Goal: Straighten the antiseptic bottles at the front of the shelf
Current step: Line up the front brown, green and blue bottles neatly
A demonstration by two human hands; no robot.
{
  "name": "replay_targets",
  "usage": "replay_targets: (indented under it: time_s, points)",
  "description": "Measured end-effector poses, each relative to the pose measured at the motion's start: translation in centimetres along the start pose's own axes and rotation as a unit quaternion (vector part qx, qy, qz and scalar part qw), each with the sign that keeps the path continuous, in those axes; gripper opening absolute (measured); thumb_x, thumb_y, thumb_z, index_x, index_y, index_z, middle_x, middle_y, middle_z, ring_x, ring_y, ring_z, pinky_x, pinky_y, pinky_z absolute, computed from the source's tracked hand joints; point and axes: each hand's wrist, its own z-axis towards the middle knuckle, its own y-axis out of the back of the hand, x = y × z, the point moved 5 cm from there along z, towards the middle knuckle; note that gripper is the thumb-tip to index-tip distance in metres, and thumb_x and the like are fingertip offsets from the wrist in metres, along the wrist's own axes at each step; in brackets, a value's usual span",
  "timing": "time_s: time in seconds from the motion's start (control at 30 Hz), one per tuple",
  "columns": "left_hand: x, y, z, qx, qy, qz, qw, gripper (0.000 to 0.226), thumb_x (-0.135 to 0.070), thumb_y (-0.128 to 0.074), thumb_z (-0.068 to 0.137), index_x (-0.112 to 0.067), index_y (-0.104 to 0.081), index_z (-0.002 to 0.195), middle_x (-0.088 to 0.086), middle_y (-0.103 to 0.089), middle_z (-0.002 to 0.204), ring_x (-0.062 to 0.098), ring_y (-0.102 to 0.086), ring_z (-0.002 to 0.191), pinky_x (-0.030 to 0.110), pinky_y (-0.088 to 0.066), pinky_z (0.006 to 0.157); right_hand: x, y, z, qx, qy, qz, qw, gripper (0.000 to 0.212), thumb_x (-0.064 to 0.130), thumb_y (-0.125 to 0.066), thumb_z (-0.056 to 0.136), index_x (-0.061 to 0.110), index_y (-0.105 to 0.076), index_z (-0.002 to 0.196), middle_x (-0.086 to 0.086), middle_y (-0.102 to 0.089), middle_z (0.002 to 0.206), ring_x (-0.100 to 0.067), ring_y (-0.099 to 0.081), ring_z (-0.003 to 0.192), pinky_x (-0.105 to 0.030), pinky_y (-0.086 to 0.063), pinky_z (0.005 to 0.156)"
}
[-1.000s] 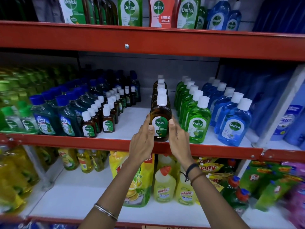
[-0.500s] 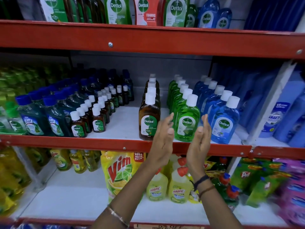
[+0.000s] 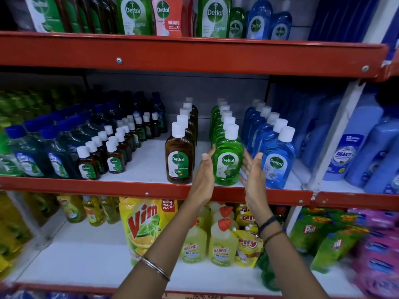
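Note:
On the middle shelf (image 3: 151, 187) stand three rows of white-capped antiseptic bottles. The front brown bottle (image 3: 178, 156) stands upright with its label facing me. To its right is the front green bottle (image 3: 228, 160), and further right the front blue bottle (image 3: 278, 162), turned slightly. My left hand (image 3: 204, 173) is open, palm inward, just left of the green bottle. On the other side of that bottle my right hand (image 3: 252, 171) is open too, between the green and blue bottles. Neither hand grips anything.
Small brown bottles (image 3: 113, 156) and dark teal bottles (image 3: 32, 156) fill the shelf's left. Large blue bottles (image 3: 349, 152) stand past a white upright at right. A red shelf beam (image 3: 194, 57) hangs above. Below sit a yellow pouch (image 3: 142, 225) and toilet-cleaner bottles (image 3: 220, 242).
Both hands have left the brown bottle and moved right; they now flank the front green bottle, fingers spread. The camera view has shifted right as well.

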Motion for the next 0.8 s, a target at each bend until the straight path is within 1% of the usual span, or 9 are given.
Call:
replay_targets:
  time_s: [0.1, 0.2, 0.3, 0.4, 0.5, 0.57, 0.67, 0.7, 0.8]
  points:
    - [0.1, 0.0, -0.1, -0.014, 0.001, 0.007, 1.000, 0.065, -0.103, -0.010, 0.057, -0.080, -0.035, 0.113, 0.000, -0.040, 0.153, 0.020, -0.036, 0.141, 0.053, -0.027, 0.118, 0.0, 0.2, 0.0, 0.003, 0.000, -0.007, 1.000, 0.081, 0.074, -0.023, 0.078, 0.026, -0.044, 0.139, -0.003, -0.050, 0.144, -0.012, -0.049, 0.125, -0.020, -0.043, 0.091]
    - [-0.5, -0.3, -0.8, -0.071, -0.049, 0.024, 0.996, 0.067, -0.099, -0.010, 0.065, -0.070, -0.034, 0.121, -0.005, -0.041, 0.151, 0.010, -0.039, 0.137, 0.046, -0.031, 0.117, 0.1, 1.0, -0.7, -0.033, 0.032, 0.003, 0.999, 0.085, 0.083, -0.028, 0.075, 0.028, -0.045, 0.138, 0.000, -0.048, 0.145, -0.010, -0.046, 0.131, -0.029, -0.040, 0.105]
    - [-2.3, -1.7, -2.5, -0.150, -0.172, 0.032, 0.973, 0.059, -0.084, -0.016, 0.085, -0.052, -0.039, 0.129, -0.010, -0.045, 0.139, 0.002, -0.043, 0.129, 0.035, -0.038, 0.108, 1.2, 3.2, -2.4, -0.121, 0.133, 0.012, 0.984, 0.058, 0.054, -0.031, 0.096, 0.017, -0.048, 0.137, 0.000, -0.051, 0.143, -0.007, -0.046, 0.132, -0.029, -0.036, 0.113]
    - [-3.3, -4.3, -2.9, -0.125, -0.251, 0.034, 0.959, 0.054, -0.068, -0.022, 0.097, -0.035, -0.050, 0.129, -0.001, -0.053, 0.129, 0.016, -0.051, 0.125, 0.045, -0.045, 0.103, 1.8, 6.3, -3.3, -0.199, 0.187, 0.024, 0.962, 0.048, 0.036, -0.028, 0.101, 0.011, -0.047, 0.137, 0.000, -0.050, 0.142, -0.001, -0.045, 0.131, -0.019, -0.039, 0.106]
    - [-3.3, -7.8, -1.6, -0.037, -0.184, 0.036, 0.981, 0.061, -0.081, -0.018, 0.087, -0.046, -0.041, 0.131, -0.010, -0.045, 0.136, 0.011, -0.044, 0.132, 0.044, -0.038, 0.111, 1.9, 8.2, -2.7, -0.218, 0.172, 0.022, 0.961, 0.043, 0.025, -0.028, 0.104, 0.011, -0.039, 0.142, -0.002, -0.043, 0.148, 0.015, -0.044, 0.122, -0.003, -0.039, 0.090]
    - [-3.0, -9.8, -0.3, 0.000, -0.105, 0.012, 0.994, 0.074, -0.094, -0.015, 0.073, -0.053, -0.033, 0.132, -0.014, -0.037, 0.142, 0.006, -0.036, 0.136, 0.044, -0.031, 0.116, 1.5, 9.2, -1.9, -0.217, 0.151, 0.012, 0.964, 0.045, 0.032, -0.028, 0.103, 0.016, -0.037, 0.144, -0.006, -0.042, 0.149, 0.005, -0.047, 0.124, -0.005, -0.042, 0.090]
    - [-2.0, -11.5, 1.8, 0.015, -0.019, 0.000, 1.000, 0.087, -0.100, -0.011, 0.062, -0.055, -0.028, 0.134, -0.016, -0.031, 0.146, 0.009, -0.031, 0.139, 0.051, -0.026, 0.118, 1.0, 9.5, -0.9, -0.179, 0.109, -0.004, 0.978, 0.059, 0.056, -0.029, 0.094, 0.024, -0.038, 0.143, 0.000, -0.045, 0.148, -0.007, -0.047, 0.130, -0.026, -0.046, 0.103]
    - [-1.7, -11.9, 2.2, 0.024, -0.002, 0.001, 1.000, 0.090, -0.102, -0.010, 0.059, -0.057, -0.028, 0.134, -0.015, -0.031, 0.150, 0.012, -0.032, 0.140, 0.052, -0.026, 0.118, 0.9, 9.5, -0.8, -0.169, 0.096, -0.012, 0.981, 0.064, 0.061, -0.028, 0.092, 0.024, -0.040, 0.142, 0.001, -0.048, 0.145, -0.008, -0.049, 0.128, -0.028, -0.046, 0.103]
    - [-0.7, -12.8, 2.9, 0.042, 0.010, 0.023, 0.999, 0.095, -0.101, -0.007, 0.060, -0.056, -0.030, 0.141, -0.003, -0.037, 0.155, 0.017, -0.037, 0.140, 0.052, -0.031, 0.116, 1.2, 10.0, -0.6, -0.154, 0.070, -0.004, 0.986, 0.070, 0.062, -0.029, 0.086, 0.020, -0.046, 0.139, 0.000, -0.056, 0.136, -0.007, -0.056, 0.118, -0.015, -0.050, 0.090]
